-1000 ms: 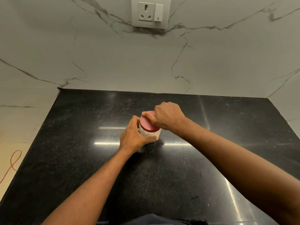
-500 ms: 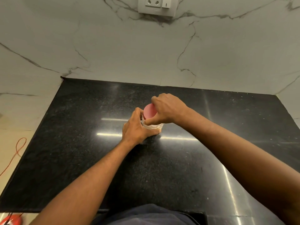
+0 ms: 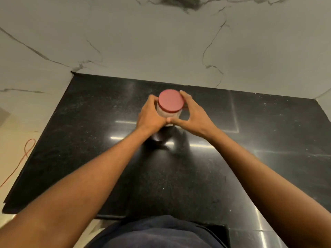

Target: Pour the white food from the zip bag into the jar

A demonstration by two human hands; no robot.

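Note:
A clear jar [image 3: 168, 114] with white food inside stands upright on the black counter [image 3: 89, 131], closed by a red lid [image 3: 171, 100]. My left hand [image 3: 151, 116] wraps the jar's left side. My right hand [image 3: 194, 116] cups its right side, fingers behind the lid's edge and thumb across the front, touching my left thumb. No zip bag is in view.
A marble wall [image 3: 161, 42] rises behind the counter and on the left. An orange cord [image 3: 26, 151] lies on the floor to the left. My dark clothing [image 3: 157, 231] shows at the counter's near edge.
My right hand has come off the top of the lid and moved down to the jar's right side. The lid now sits flat and fully visible. The camera has tilted downward.

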